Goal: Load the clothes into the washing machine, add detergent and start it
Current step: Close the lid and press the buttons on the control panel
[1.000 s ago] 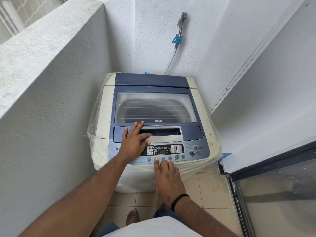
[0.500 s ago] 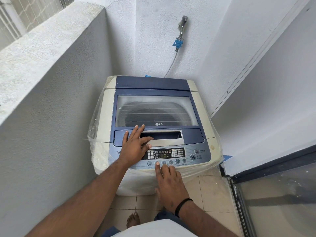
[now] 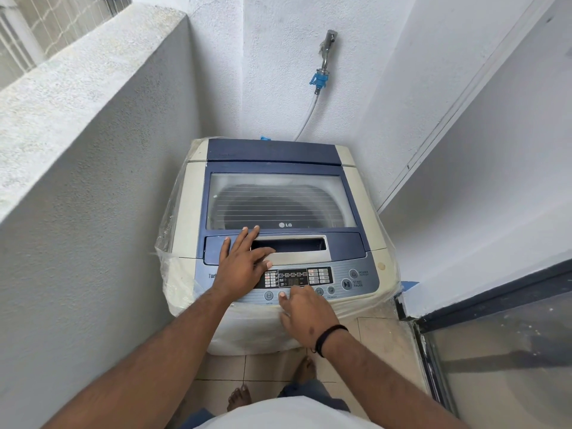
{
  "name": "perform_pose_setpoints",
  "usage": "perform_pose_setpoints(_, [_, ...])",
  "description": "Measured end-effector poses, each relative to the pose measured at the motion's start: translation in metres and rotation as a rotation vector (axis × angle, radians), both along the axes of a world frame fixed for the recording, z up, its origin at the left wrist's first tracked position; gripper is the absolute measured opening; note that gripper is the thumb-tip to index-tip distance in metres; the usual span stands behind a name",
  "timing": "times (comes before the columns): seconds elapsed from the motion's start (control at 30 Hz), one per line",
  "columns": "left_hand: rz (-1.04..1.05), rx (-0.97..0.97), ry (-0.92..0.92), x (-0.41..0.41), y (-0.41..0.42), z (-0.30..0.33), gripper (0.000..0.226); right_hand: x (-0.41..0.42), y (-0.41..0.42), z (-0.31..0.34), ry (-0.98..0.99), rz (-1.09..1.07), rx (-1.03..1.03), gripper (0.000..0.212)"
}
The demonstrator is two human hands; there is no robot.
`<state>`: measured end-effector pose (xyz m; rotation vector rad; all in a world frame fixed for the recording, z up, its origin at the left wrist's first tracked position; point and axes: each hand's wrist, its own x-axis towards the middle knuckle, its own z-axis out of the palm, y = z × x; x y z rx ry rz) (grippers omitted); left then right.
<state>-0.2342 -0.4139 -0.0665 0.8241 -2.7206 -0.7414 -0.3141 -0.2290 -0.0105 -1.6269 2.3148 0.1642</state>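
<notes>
Washer sits in the far corner of a narrow balcony nook, top-loader, cream body with blue top, clear plastic wrap around its sides. Lid is down; through its window a dark drum interior shows, contents not readable. Control panel runs along the near edge, display in the middle, row of round buttons below it.

Left hand: flat, fingers straight and spread, palm down across the left end of the panel, fingertips reaching onto the lid's blue front strip beside the handle recess. Holding nothing.

Right hand: at the near edge of the panel, fingers loosely bent, index fingertip touching or just above one of the round buttons left of centre, just right of the button marked WATER. Cannot tell whether it's actually pressing. Nothing held in that grip. Black band on that wrist.

Start/pause button and power button are on the right of the panel, well apart from both hands.

Wall tap above the far side, blue coupler, hose dropping behind the machine. Low parapet wall on the left, glass door near right. Tiled floor, bare feet visible near.
</notes>
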Motion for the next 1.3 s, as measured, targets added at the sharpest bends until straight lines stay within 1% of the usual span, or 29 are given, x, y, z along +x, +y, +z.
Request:
perform_pose_setpoints(0.07, [-0.005,0.013,0.001,0.000,0.000,0.001,0.034,-0.002,0.004,0.000,-0.022,0.015,0.009,0.050])
perform_pose_setpoints(0.2, [-0.010,0.022,0.003,0.000,-0.001,0.001,0.034,0.007,0.025,-0.016,-0.005,0.051,-0.060,0.072])
perform_pose_setpoints(0.3, [-0.010,0.023,-0.003,0.000,-0.001,0.002,0.033,0.015,0.038,-0.030,0.028,0.039,-0.116,0.073])
perform_pose_setpoints(0.47, [-0.001,0.019,0.009,-0.001,-0.002,0.000,0.033,0.023,0.044,-0.037,0.010,-0.009,-0.159,0.075])
perform_pose_setpoints(0.9, [0.006,0.024,0.004,-0.001,-0.001,-0.002,0.033,0.021,0.044,-0.044,-0.034,-0.026,-0.207,0.072])
perform_pose_setpoints(1.03, [0.006,0.031,0.006,0.000,-0.001,0.000,0.033,0.018,0.043,-0.044,-0.047,-0.034,-0.220,0.068])
perform_pose_setpoints(1.1, [0.008,0.034,0.005,0.000,-0.001,0.000,0.033,0.016,0.042,-0.044,-0.105,-0.070,-0.246,0.066])
perform_pose_setpoints(1.2, [0.010,0.032,0.009,0.000,-0.001,0.000,0.033,0.011,0.040,-0.043,-0.299,-0.183,-0.342,0.060])
perform_pose_setpoints(1.3, [0.011,0.041,0.011,0.000,0.000,0.001,0.033,0.002,0.045,-0.041,-0.409,-0.287,-0.435,0.043])
